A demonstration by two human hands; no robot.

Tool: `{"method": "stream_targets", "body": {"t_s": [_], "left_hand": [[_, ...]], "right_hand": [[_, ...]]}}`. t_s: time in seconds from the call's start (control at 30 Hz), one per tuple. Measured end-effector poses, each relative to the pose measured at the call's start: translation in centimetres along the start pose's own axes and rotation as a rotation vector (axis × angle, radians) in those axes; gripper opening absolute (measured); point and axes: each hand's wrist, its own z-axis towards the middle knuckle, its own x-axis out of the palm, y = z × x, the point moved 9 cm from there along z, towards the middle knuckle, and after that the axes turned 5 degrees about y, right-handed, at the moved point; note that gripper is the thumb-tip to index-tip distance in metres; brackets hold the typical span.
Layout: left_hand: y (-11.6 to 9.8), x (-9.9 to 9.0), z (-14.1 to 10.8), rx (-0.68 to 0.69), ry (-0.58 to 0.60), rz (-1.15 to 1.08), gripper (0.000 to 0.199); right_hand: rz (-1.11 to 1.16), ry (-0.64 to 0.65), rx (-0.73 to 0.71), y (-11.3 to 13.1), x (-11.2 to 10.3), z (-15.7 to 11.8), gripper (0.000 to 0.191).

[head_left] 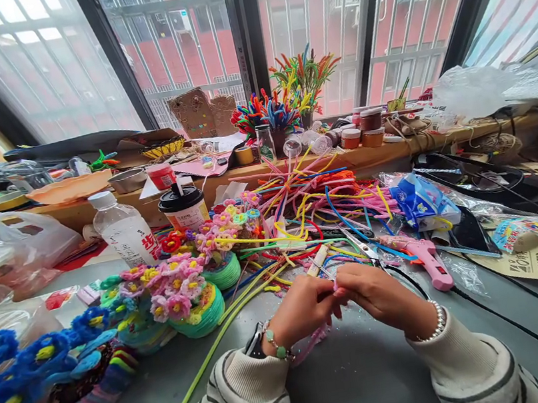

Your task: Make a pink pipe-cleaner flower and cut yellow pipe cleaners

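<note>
The left hand point(299, 310) and the right hand point(380, 293) meet above the tabletop point(366, 375), with the fingers of both pinched closely around a small pink fuzzy stem point(318, 337). The exact grip I cannot tell, because the fingers cover it. For such a thin piece, I think it is better that one hand holds steady while the other makes only small, gentle bends; too much pressing could flatten the soft pile. Care is also good with the scissors point(366, 251) at one o'clock, just beside the right hand, and with the glue gun point(428, 260) near three o'clock, whose nozzle may be hot.

The stem looks light pink and hairy. Its visible part extends towards seven o'clock, below the left hand; whether it touches the tabletop is not clear.
</note>
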Motion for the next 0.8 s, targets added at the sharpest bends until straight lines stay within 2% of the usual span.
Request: {"method": "stream_targets", "body": {"t_s": [0.1,0.2,0.27,0.33,0.43,0.67,0.73,0.8], "left_hand": [[-0.3,-0.9,0.1,0.015,-0.089,-0.013,0.038],[-1.0,-2.3,-0.2,0.056,-0.239,-0.018,0.034],[-1.4,-3.0,-0.4,0.096,-0.301,-0.037,0.032],[-1.6,-3.3,-0.6,0.133,-0.327,-0.065,0.031],[-1.8,-3.2,-0.7,0.155,-0.312,-0.093,0.032],[-1.8,-1.3,-0.4,0.097,-0.105,-0.407,0.03],[-1.8,-1.2,-0.4,0.085,-0.09,-0.431,0.029],[-1.8,-1.7,-0.4,0.076,-0.122,-0.418,0.025]], "right_hand": [[0.02,-0.151,0.079,-0.5,-1.3,-0.3,0.03],[0.184,-0.358,0.162,-1.3,-3.4,-1.1,0.025],[0.295,-0.383,0.151,-1.2,-4.0,-1.2,0.017],[0.367,-0.341,0.098,-0.7,-4.0,-1.0,0.013],[0.437,-0.321,0.043,-0.2,-4.1,-1.0,0.013],[0.487,-0.45,0.05,-0.5,-4.7,-1.5,0.009],[0.492,-0.438,0.055,-0.6,-4.6,-1.5,0.008],[0.475,-0.432,0.065,-0.8,-4.7,-1.5,0.009]]}}
